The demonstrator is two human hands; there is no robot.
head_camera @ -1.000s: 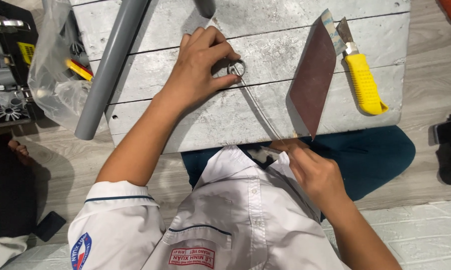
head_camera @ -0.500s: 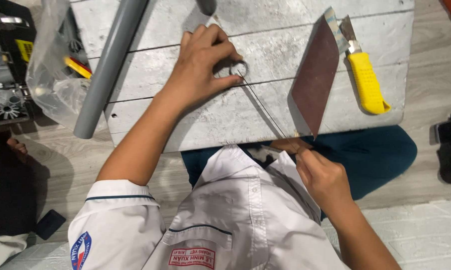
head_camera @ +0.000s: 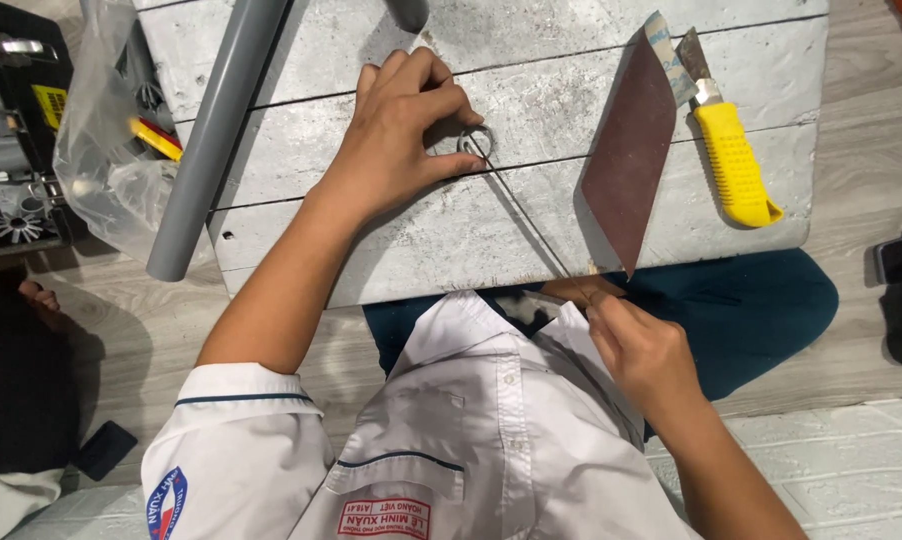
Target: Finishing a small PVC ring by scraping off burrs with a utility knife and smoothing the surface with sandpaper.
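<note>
A person's left hand (head_camera: pixel 396 135) pinned a small metal ring (head_camera: pixel 476 141) between thumb and forefinger on a weathered white board (head_camera: pixel 391 235), while the right hand (head_camera: pixel 643 352), fingers pinched together at the board's near edge, gripped a thin wire (head_camera: pixel 527 212) running taut up to the ring. Beyond the right hand lay a brown sandpaper sheet (head_camera: pixel 631 150) and a yellow utility knife (head_camera: pixel 726 150); a grey pipe (head_camera: pixel 211 130) lay left of the left hand
</note>
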